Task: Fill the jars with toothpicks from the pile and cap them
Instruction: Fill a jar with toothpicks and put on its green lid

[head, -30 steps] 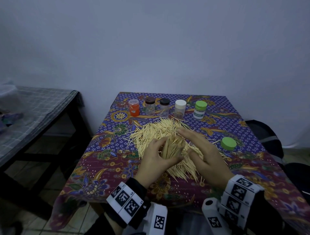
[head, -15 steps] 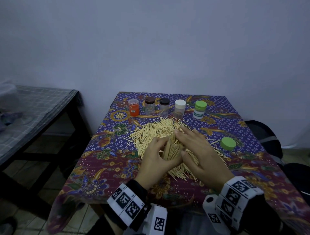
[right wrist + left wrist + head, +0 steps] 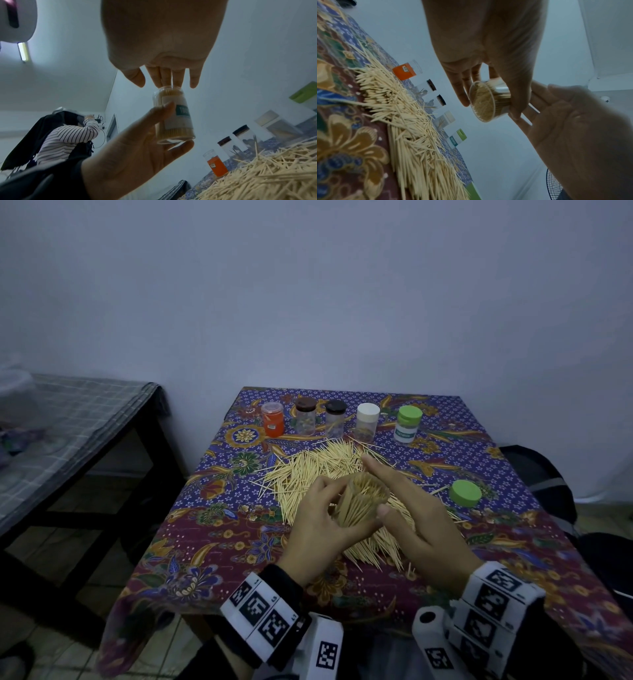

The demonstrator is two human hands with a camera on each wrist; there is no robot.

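Left hand point(image 3: 317, 520) is gripping the open jar point(image 3: 359, 501), thumb and fingers curled round its clear plastic wall, holding it lifted just above the toothpick pile point(image 3: 318, 470) and tilted, mouth pointing up and away from the person. The jar is packed tight with toothpicks standing parallel to its long axis, ends about level with the rim. Right hand point(image 3: 416, 517) is sitting just right of the jar, fingers straight and spread, two fingertips point(image 3: 164, 82) touching the toothpick ends at the mouth, thumb beside the wall; it's holding nothing. Looks like it's tamping the fill down. The loose green cap point(image 3: 465, 493) is lying flat on the counter point(image 3: 513, 542) well right of the jar, so the right hand is the nearer one for it. Cap is a smooth short disc; jar is a smooth paper-labelled cylinder. Five capped jars point(image 3: 337, 419) are standing in a row beyond the jar.
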